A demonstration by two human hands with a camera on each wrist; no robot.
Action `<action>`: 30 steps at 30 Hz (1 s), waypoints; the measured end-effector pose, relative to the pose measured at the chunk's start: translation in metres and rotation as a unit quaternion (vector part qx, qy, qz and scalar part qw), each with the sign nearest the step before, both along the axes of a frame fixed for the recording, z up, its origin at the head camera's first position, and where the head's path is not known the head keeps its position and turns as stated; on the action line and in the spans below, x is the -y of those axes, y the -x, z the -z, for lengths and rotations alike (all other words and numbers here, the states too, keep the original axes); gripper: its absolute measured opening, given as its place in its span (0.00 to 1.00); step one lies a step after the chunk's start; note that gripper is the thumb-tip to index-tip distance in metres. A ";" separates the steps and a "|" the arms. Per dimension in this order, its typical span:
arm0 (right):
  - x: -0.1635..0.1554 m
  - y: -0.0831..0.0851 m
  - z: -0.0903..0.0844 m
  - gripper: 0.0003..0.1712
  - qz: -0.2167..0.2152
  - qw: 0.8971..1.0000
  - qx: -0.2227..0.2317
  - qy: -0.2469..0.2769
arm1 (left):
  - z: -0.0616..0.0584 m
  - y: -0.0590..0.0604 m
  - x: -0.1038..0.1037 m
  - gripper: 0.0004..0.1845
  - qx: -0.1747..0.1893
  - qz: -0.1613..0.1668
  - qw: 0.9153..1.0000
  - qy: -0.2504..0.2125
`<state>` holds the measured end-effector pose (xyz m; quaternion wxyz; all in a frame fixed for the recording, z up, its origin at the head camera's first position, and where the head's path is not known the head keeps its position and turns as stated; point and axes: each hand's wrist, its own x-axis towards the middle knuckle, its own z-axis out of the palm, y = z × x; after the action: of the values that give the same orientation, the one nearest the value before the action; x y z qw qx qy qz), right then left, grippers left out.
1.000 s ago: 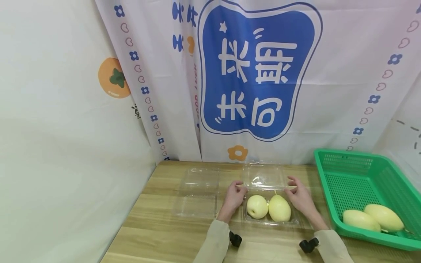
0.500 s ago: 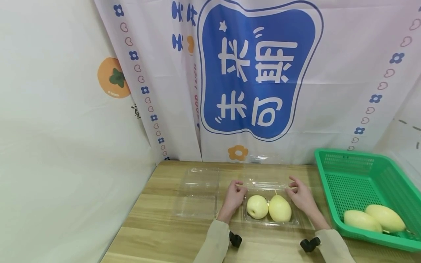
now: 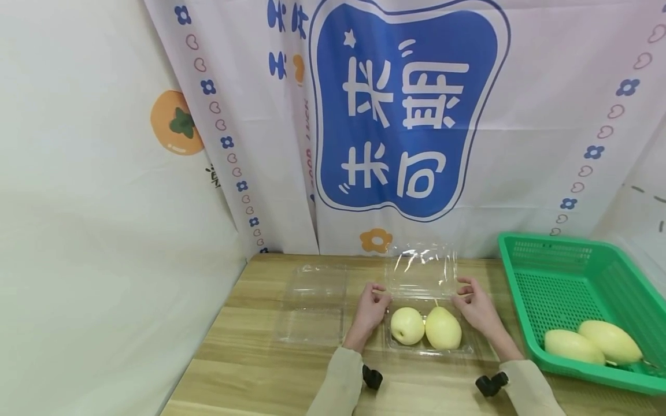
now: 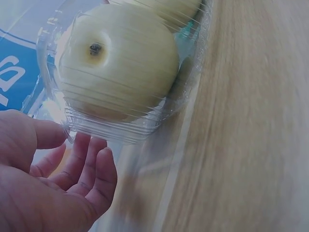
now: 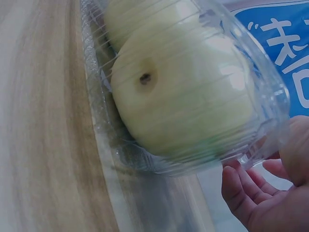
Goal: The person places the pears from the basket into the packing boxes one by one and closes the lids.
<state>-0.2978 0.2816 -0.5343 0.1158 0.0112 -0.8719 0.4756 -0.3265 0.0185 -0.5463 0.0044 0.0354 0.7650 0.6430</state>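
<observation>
A clear plastic clamshell box (image 3: 429,351) rests on the table with its lid (image 3: 421,271) raised at the back. Two pale yellow pears lie side by side inside: the left pear (image 3: 407,326) and the right pear (image 3: 443,328), whose stem points away. My left hand (image 3: 370,309) pinches the box's left rim near the hinge, thumb above and fingers beneath in the left wrist view. On the opposite side my right hand (image 3: 474,309) holds the right rim; its fingers (image 5: 244,193) curl under the edge in the right wrist view, and its thumb is partly hidden.
Left of the box lies a second clear clamshell (image 3: 312,306), lid folded back. At the right stands a green plastic basket (image 3: 525,312) holding two more pears (image 3: 609,341). A printed curtain (image 3: 281,219) hangs behind the wooden table (image 3: 250,370).
The lid's far edge has risen in the head view, and its reflections have shifted. Both hands stay at the box's rims almost unmoved. The pears keep their places.
</observation>
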 end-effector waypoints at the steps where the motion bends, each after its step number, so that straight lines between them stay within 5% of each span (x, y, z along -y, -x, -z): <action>1: 0.000 0.001 0.000 0.28 -0.001 1.000 -0.002 0.002 | 0.000 0.000 0.000 0.11 -0.002 0.000 1.000 0.001; 15: -0.002 0.000 0.000 0.21 -0.016 0.997 -0.006 0.072 | -0.003 0.000 0.003 0.08 -0.012 0.009 1.000 0.003; 30: -0.004 -0.007 -0.002 0.11 -0.015 0.997 -0.002 0.078 | -0.003 -0.004 0.004 0.07 -0.010 0.016 1.000 -0.011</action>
<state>-0.2909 0.2852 -0.5321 0.1112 0.0157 -0.8317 0.5437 -0.3227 0.0148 -0.5430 0.0066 0.0541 0.7576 0.6505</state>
